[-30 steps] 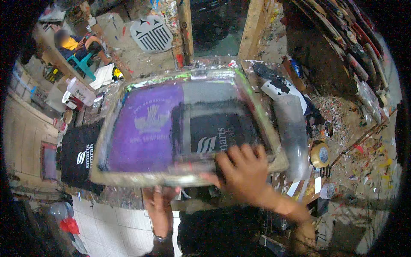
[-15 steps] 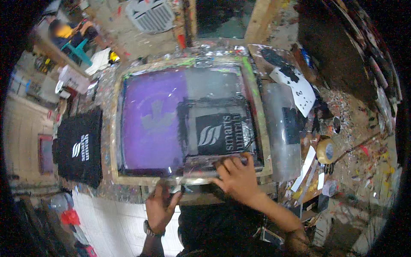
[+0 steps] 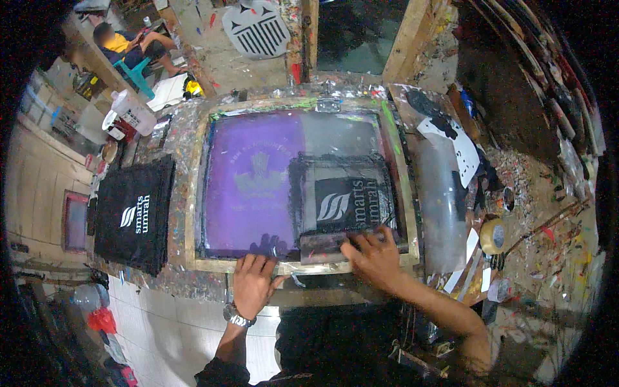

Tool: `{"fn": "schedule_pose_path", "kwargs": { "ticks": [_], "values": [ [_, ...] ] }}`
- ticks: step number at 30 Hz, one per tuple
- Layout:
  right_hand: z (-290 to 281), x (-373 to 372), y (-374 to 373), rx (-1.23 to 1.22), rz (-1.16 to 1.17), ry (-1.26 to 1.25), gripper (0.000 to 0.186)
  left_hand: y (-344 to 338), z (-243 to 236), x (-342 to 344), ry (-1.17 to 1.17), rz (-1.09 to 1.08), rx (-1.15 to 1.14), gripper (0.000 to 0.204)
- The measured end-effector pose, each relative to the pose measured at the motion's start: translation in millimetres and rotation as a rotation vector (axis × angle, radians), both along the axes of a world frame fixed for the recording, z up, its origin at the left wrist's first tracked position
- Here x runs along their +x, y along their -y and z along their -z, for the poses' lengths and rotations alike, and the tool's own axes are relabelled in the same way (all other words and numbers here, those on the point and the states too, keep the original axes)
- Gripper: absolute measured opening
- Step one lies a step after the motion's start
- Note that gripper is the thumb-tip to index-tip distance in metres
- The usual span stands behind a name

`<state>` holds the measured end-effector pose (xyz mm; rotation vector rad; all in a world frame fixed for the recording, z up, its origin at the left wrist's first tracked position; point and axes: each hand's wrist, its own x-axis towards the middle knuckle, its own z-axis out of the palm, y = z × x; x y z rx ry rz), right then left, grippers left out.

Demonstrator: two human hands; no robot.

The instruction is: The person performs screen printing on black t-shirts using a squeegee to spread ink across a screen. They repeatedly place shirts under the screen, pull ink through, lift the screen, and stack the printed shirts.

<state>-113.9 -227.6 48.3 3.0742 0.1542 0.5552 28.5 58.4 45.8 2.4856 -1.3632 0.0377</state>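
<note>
A wooden-framed printing screen lies on the bench before me. Its mesh is purple on the left and grey on the right, where white lettering and a leaf-like emblem show within a dark smeared area. My left hand, with a watch on its wrist, has its fingers over the screen's near rim and its thumb apart. Inside the near right corner, my right hand is closed on a squeegee, a long flat bar lying along the near edge. The fingers partly hide the squeegee's right part.
Left of the screen lies a stack of black printed fabric pieces. Behind it stand a plastic jug and a can. At right are a transparent sheet, a tape roll and paper strips. A person sits far left.
My left hand has come up farther over the screen's near rim. My right hand stays on the squeegee at the near right corner. The whole view has shifted slightly.
</note>
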Motion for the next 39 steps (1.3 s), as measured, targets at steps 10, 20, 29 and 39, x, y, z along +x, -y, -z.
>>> {"fn": "schedule_pose_path", "kwargs": {
  "ticks": [10, 20, 29, 39],
  "values": [
    [-31, 173, 116, 0.042, 0.119, -0.147, 0.048, 3, -7, -1, 0.037, -0.014, 0.014, 0.045],
    [-22, 57, 27, 0.08, 0.149, -0.276, 0.05, -10, 7, 0, -0.089, -0.028, 0.007, 0.045],
    [-31, 8, -4, 0.035, 0.15, -0.078, 0.053, 3, -7, 13, 0.018, 0.038, 0.03, 0.051],
    [-147, 30, -6, -0.049, 0.243, 0.339, 0.059, 28, -167, 50, 0.461, 0.004, -0.267, 0.054]
  ]
}}
